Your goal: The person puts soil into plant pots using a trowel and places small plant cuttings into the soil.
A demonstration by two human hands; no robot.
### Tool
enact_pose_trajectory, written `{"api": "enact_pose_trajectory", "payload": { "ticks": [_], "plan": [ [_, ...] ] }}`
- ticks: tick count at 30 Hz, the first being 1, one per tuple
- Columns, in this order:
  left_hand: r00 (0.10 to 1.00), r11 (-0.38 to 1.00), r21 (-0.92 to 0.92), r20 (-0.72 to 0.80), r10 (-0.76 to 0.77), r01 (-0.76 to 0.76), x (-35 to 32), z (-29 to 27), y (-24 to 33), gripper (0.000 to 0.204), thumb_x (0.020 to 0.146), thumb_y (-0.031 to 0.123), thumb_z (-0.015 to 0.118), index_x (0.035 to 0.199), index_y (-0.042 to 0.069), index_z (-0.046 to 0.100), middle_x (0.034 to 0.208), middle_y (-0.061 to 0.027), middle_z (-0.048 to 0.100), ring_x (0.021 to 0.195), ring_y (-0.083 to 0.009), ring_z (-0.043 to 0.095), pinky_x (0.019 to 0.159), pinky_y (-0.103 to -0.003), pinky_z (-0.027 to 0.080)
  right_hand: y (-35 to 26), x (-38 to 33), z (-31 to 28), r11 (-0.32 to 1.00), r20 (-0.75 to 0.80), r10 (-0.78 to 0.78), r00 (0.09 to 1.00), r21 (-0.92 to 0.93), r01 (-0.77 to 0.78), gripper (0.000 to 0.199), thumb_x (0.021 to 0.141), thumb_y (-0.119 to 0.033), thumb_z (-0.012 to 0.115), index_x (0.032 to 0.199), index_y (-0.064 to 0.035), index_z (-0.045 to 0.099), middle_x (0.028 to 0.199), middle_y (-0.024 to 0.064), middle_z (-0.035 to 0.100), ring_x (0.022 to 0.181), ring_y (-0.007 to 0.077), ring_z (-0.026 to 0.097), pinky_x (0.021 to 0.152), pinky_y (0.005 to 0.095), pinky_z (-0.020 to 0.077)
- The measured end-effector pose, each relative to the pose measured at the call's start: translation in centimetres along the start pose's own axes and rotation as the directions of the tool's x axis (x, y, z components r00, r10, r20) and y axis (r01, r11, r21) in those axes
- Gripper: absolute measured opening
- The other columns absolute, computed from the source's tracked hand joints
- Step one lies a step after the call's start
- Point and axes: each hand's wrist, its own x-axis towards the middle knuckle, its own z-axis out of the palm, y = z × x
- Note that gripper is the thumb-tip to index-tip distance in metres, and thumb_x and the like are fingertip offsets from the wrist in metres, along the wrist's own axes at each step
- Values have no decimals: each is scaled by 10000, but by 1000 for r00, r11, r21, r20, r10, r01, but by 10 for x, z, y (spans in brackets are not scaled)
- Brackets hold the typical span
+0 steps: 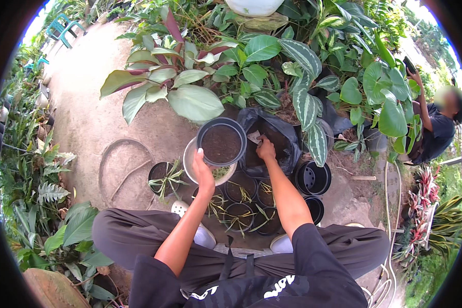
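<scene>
Holding pot (222, 121) with left hand (205, 174), by raised thumb (200, 152) and partly hidden fingers. Reaching into bag (292, 146) with right hand (265, 149), pinching pale piece (253, 137).

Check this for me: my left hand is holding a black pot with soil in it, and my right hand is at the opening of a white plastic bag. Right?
Not quite: the plastic bag is black, not white, as the head view shows. The left hand is holding a black pot with soil in it, and the right hand is at the bag's opening.
</scene>
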Motion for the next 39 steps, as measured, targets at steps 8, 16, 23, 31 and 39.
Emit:
{"api": "enact_pose_trajectory", "payload": {
  "ticks": [8, 16, 23, 31, 39],
  "plan": [
    [1000, 1000, 28, -25, -1, 1, 5, -5, -8, 825, 1018, 500, 465, 1567, -86, 277, 1511, -235, 434, 1218, -292, 604, 878, -386, 575, 47, 16, 27, 941, -80, -251, 965, 214, 262, 389, 838, -25, 686, 1209, -135, 646, 1101, 182, 724, 1105, 351, 693, 936, 399, 522],
    [1000, 1000, -1, 14, -8, 8, 4, -2, -8, 813, 1026, 486, 458, 1566, -92, 269, 1528, -245, 409, 1234, -303, 593, 841, -387, 595, 48, 11, -3, 896, -60, -328, 943, 295, 331, 387, 854, 32, 694, 1202, -111, 601, 1024, 175, 711, 1038, 320, 695, 892, 353, 500],
    [1000, 1000, 28, 3, 3, -3, 5, -2, -16, 792, 1035, 464, 448, 1565, -96, 262, 1524, -239, 412, 1213, -305, 607, 810, -384, 616, 34, -17, -47, 864, -40, -422, 906, 284, 415, 361, 872, 45, 660, 1197, -98, 595, 959, 191, 689, 964, 360, 690, 832, 323, 482],
    [999, 1000, 0, 48, -21, 21, 4, 3, -18, 800, 1030, 475, 443, 1570, -84, 253, 1542, -248, 382, 1250, -314, 583, 755, -381, 634, 17, -43, -115, 856, -4, -460, 888, 262, 445, 360, 890, 58, 655, 1220, -67, 583, 1011, 135, 708, 948, 174, 638, 870, 296, 461],
    [990, 995, 49, 104, -93, 89, 8, -4, -23, 867, 1013, 526, 450, 1582, -81, 207, 1487, -257, 436, 1057, -306, 694, 729, -371, 625, -51, -100, -188, 782, 18, -535, 845, 390, 487, 350, 894, 116, 615, 1215, -17, 573, 1216, 121, 700, 1123, 170, 621, 993, 286, 432]
  ]
}}
